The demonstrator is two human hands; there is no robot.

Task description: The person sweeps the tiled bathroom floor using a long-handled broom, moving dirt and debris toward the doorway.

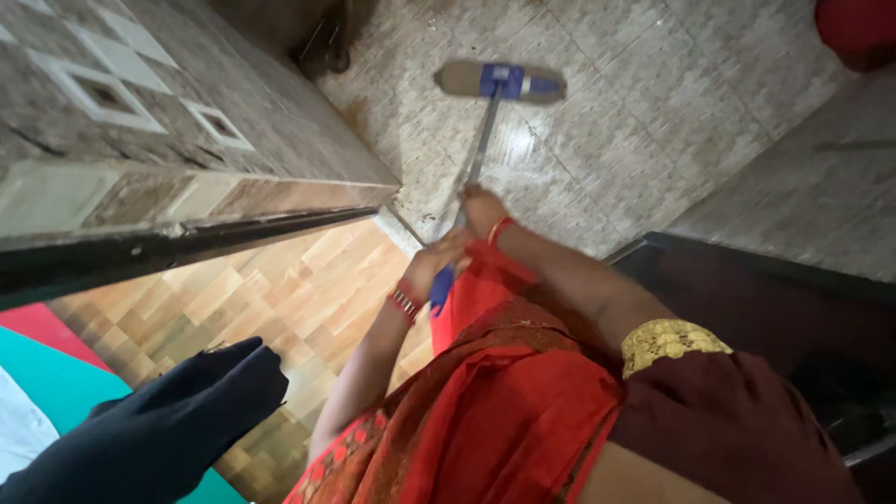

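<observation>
**Two hands on a mop at a doorway**

At the far left, a dark cloth (159,420) is lying over a teal and red mat (56,383), beside a wood-pattern floor (271,299). Above it, a door (177,159) with square panels is standing open, its dark edge crossing the view. Moving right, the left hand (431,266), wearing red bangles, is closing around the blue lower grip of the mop (481,140), probably to steady and steer it. Just above, the right hand (483,213), with a red band at the wrist, is gripping the grey shaft higher up, likely giving the push. The mop is reaching away from the body, its flat head with a blue bracket resting on the pale tiled floor (653,103), which is looking wet and shiny beside the handle. No packages, labels or signs are showing. Further right, a dark frame (747,271) is bordering the tiles, and something red (859,28) is sitting in the top corner.
</observation>
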